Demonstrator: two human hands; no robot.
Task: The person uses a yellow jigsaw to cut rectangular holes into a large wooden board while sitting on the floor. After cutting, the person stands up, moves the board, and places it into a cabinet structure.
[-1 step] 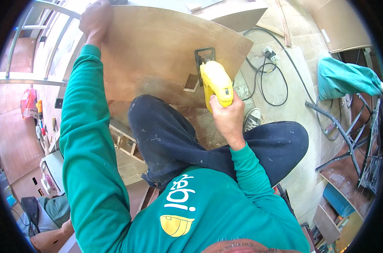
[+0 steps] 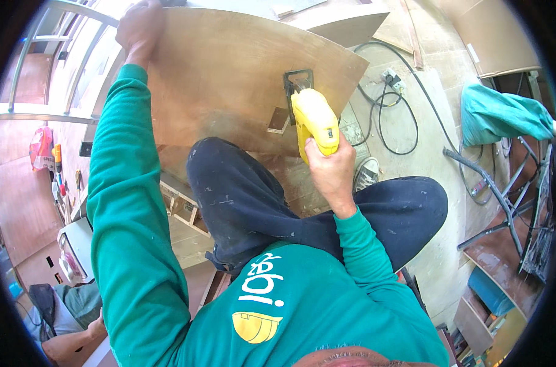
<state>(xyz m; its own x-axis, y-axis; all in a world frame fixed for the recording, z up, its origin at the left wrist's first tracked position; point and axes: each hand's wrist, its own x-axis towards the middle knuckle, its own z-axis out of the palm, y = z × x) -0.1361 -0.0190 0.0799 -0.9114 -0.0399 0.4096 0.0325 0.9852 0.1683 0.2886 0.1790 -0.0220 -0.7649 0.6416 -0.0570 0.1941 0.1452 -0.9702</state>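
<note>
A yellow jigsaw point(image 2: 317, 119) with a black base plate rests on a brown plywood panel point(image 2: 220, 67) in front of me. My right hand point(image 2: 332, 171) is closed around the jigsaw's rear grip. Just left of the tool, a small rectangular opening point(image 2: 278, 120) shows in the panel. At the panel's far left corner, my left hand point(image 2: 140, 29) is closed over the edge; part of its fingers is hidden. Pale dust marks the panel near my left knee.
A black cable and a socket block point(image 2: 393, 81) lie on the floor to the right. Further right stand metal legs point(image 2: 498, 196) and a green cloth point(image 2: 504, 113). A metal ladder point(image 2: 42, 113) is at far left. Another person's arm point(image 2: 76, 345) shows at lower left.
</note>
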